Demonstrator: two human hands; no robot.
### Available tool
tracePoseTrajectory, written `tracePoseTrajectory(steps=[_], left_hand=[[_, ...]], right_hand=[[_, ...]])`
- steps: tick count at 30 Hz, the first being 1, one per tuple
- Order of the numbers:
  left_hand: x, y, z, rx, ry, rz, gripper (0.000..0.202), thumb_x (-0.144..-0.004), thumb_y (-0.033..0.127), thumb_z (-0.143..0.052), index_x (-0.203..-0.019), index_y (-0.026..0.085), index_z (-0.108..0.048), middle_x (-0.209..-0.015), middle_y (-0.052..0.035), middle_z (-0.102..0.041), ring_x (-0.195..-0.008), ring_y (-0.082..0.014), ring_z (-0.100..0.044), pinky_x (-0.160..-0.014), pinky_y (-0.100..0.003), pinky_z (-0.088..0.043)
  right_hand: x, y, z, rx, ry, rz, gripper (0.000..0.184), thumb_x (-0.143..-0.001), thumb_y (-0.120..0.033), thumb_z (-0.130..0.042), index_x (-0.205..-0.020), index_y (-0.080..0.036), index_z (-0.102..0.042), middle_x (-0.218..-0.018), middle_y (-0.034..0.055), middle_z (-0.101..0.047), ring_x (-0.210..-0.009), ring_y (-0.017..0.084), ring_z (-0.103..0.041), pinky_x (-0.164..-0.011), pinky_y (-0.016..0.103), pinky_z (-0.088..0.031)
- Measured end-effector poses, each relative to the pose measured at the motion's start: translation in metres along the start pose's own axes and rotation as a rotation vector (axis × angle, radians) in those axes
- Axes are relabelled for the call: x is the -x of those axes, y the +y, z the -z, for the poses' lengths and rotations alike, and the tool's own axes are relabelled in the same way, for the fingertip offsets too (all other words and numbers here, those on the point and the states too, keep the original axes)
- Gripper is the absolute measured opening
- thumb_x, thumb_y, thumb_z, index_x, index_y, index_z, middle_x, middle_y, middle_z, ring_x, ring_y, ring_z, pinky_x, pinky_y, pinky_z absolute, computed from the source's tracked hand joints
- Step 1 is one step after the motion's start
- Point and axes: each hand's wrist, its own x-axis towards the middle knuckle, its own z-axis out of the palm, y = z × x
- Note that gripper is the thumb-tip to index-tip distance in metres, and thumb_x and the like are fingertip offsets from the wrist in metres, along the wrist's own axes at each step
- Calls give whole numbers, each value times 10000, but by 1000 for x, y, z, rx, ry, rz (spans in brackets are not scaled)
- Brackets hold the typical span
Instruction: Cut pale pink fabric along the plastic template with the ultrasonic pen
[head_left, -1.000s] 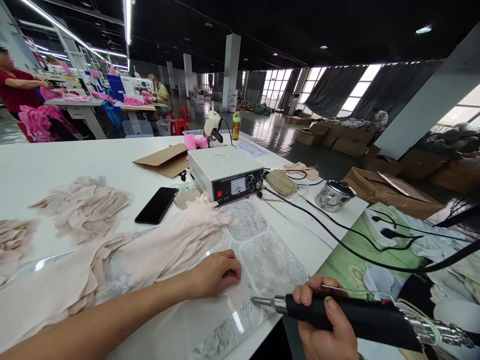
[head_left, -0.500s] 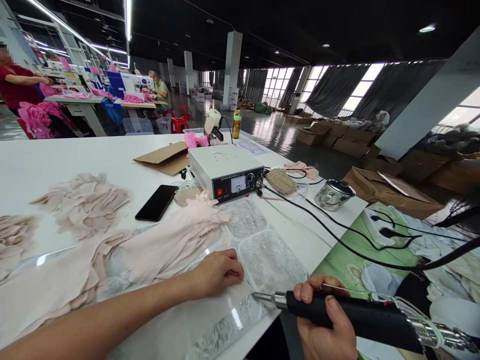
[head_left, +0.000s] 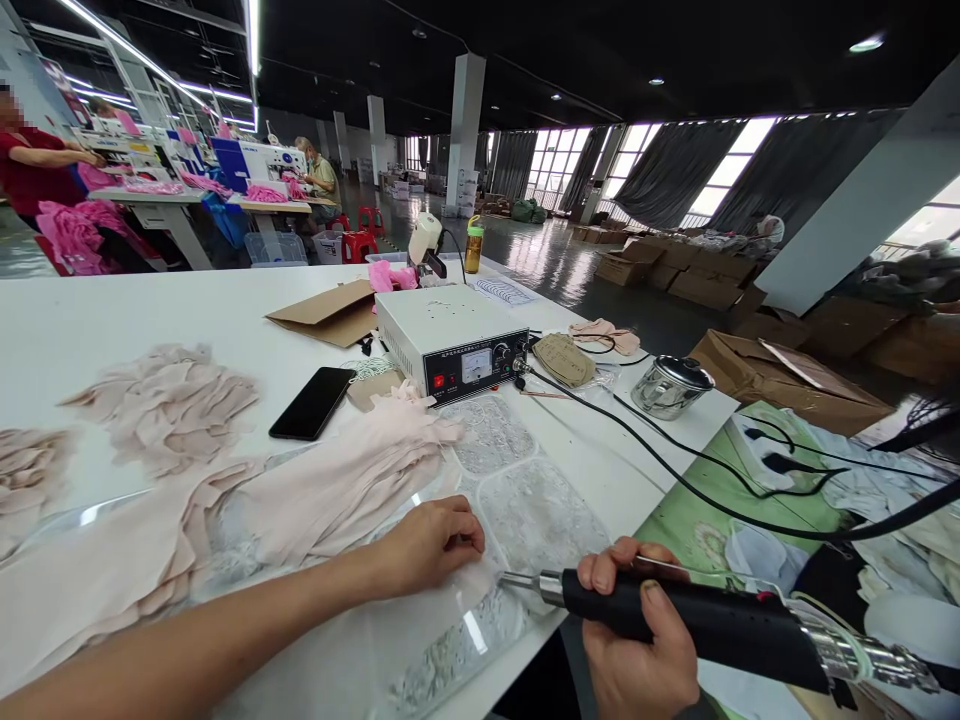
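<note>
My right hand (head_left: 637, 635) wraps round the black body of an ultrasonic handpiece (head_left: 705, 620), a thick pen-like tool with a metal nose. Its narrow tip points left and meets the edge of a thin pale fabric piece (head_left: 442, 597) on a clear plastic mat (head_left: 547, 510). My left hand (head_left: 435, 540) rests on that fabric with curled fingers, its fingertips partly hidden, just left of the tip. Beyond my left forearm lie overlapping layers of beige fabric (head_left: 337, 480).
A white control box (head_left: 450, 345) with a dial stands mid-table, its black cable (head_left: 637, 440) arching right. Nearby are a phone (head_left: 312, 403), folded cardboard (head_left: 322, 315), a metal pot (head_left: 671, 387) and a beige fabric heap (head_left: 165, 405). Cartons (head_left: 787, 385) stand right; people work at sewing machines far left.
The handpiece and my right hand have shifted slightly left, bringing the tip closer to my left hand. My left hand has barely moved. The view has tilted a little.
</note>
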Motion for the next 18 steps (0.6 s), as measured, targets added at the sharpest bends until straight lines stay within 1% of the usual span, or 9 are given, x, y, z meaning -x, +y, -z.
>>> tracePoseTrajectory(steps=[2,5,6,8,10,11,12,14,18], left_hand=[[2,0,1,-42,2,-35,131,-870,111,-549,-855,169,-664,-947,-32,-630,-739,-125,-619,-684,-210,-482],[7,2,6,-107,-23,-131,187,-922,122,-495,-947,187,-668,-1060,-64,-630,-849,-164,-628,-775,-258,-476],[8,2,9,-131,-48,-181,207,-932,119,-486,-988,201,-667,-1085,-65,-635,-882,-176,-623,-804,-273,-467],[9,3,14,-258,-103,-334,237,-952,114,-471,-1069,220,-648,-1091,-60,-657,-887,-185,-610,-811,-289,-451],[8,3,17,-425,-133,-486,243,-976,115,-453,-1125,209,-620,-1052,-64,-674,-847,-187,-595,-773,-299,-444],[8,2,17,-494,-137,-540,239,-987,117,-441,-1135,197,-611,-1022,-69,-677,-827,-188,-587,-746,-304,-440],[7,1,17,-536,-133,-570,232,-994,119,-433,-1132,185,-608,-985,-73,-677,-810,-190,-580,-721,-310,-436],[7,0,17,-545,-124,-580,219,-996,115,-430,-1114,161,-610,-930,-77,-668,-787,-192,-568,-689,-318,-426],[7,-3,14,-574,-78,-628,210,-1014,121,-413,-1071,141,-614,-873,-67,-649,-749,-177,-556,-663,-309,-407]], right_hand=[[0,2,0,3,6,-12,129,-727,-285,-600,-842,-225,-601,-745,-31,-547,-493,100,-511,-493,291,-467],[0,2,-1,9,21,-32,119,-729,-268,-602,-839,-223,-598,-746,-33,-552,-503,101,-526,-512,293,-477],[0,1,-1,11,25,-36,117,-729,-265,-603,-837,-221,-596,-743,-34,-552,-505,101,-529,-515,292,-479],[0,0,-2,13,33,-40,117,-727,-265,-606,-834,-219,-593,-740,-35,-553,-507,97,-529,-517,286,-479],[1,-1,-2,12,42,-34,123,-724,-266,-613,-836,-219,-592,-743,-35,-557,-511,93,-528,-519,279,-480],[1,-1,-1,12,45,-29,127,-723,-268,-619,-837,-219,-592,-746,-34,-561,-514,93,-530,-519,278,-481],[0,-1,-1,14,42,-23,134,-720,-271,-627,-839,-218,-594,-749,-33,-565,-514,93,-531,-516,279,-482],[0,0,2,20,20,-16,150,-717,-281,-645,-846,-219,-600,-749,-31,-570,-506,96,-530,-506,285,-483],[-1,-1,8,44,-34,-30,159,-730,-287,-653,-870,-235,-599,-747,-33,-555,-513,107,-526,-498,301,-482]])
